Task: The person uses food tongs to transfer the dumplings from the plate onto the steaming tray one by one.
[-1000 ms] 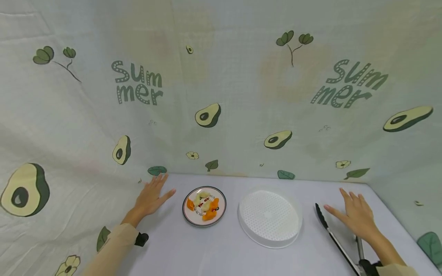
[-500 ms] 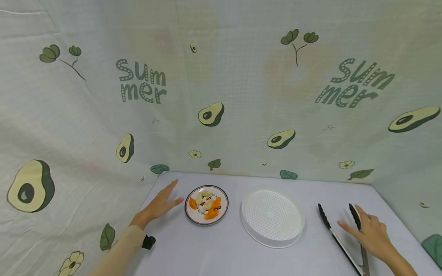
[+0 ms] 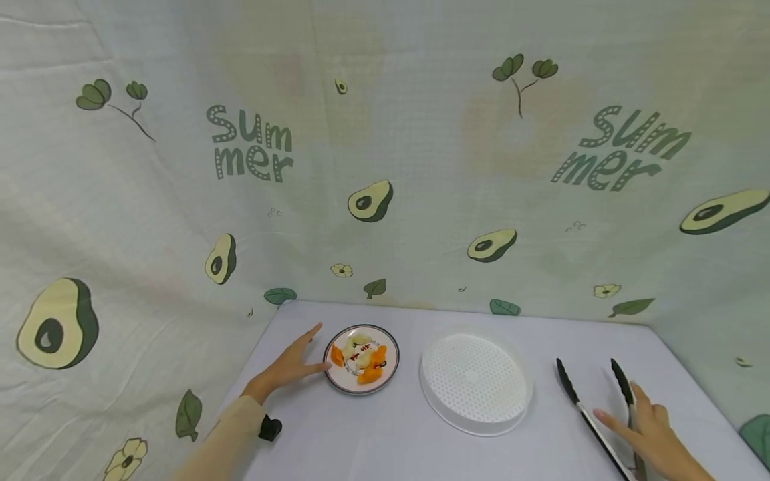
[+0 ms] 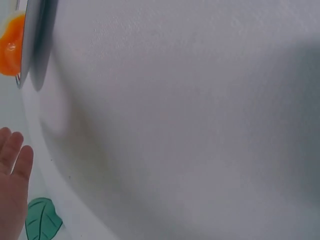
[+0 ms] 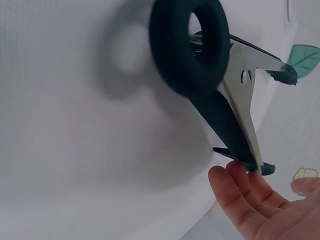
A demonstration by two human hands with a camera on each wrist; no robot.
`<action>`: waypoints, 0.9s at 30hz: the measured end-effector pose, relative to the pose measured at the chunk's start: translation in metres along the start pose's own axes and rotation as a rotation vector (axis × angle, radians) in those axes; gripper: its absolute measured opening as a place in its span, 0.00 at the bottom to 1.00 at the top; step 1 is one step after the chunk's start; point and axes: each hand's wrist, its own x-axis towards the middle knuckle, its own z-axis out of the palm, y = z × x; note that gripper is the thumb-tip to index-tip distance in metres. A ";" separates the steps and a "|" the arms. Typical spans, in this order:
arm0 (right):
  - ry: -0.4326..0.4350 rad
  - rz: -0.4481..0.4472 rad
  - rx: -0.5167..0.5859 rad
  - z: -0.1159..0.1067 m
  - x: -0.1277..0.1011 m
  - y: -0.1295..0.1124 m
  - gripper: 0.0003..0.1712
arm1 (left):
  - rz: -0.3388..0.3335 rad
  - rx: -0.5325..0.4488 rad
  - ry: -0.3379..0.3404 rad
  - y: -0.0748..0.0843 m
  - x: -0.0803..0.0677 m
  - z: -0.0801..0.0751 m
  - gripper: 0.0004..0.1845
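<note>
A small dark-rimmed plate (image 3: 388, 347) with orange and pale fruit pieces (image 3: 361, 356) sits at the table's middle left. My left hand (image 3: 297, 359) lies flat beside it with straight fingers, its thumb at the plate's left rim. In the left wrist view, the fingertips (image 4: 12, 160) show at the lower left and the plate edge (image 4: 31, 45) at the top left. Black-tipped metal tongs (image 3: 580, 407) lie open at the right. My right hand (image 3: 640, 421) rests over their arms with straight fingers. The right wrist view shows the tongs' black ring (image 5: 187, 45) above the fingers (image 5: 240, 200).
A white perforated round tray (image 3: 475, 381) stands between the plate and the tongs. Avocado-print cloth (image 3: 373, 200) rises as a wall at the back and on both sides of the white table (image 3: 361, 441). A dark wrist strap (image 3: 271, 427) sits on my left sleeve.
My left hand has slid right, up to the plate's rim. My right hand has drawn back toward me along the tongs, which lie where they were.
</note>
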 end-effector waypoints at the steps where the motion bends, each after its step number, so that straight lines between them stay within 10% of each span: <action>1: -0.006 0.007 0.006 0.001 0.000 0.001 0.70 | 0.003 -0.006 0.001 0.000 0.001 0.001 0.54; 27: 0.018 -0.040 -0.027 0.027 -0.006 0.007 0.79 | -0.082 -0.051 -0.037 -0.003 0.020 0.027 0.46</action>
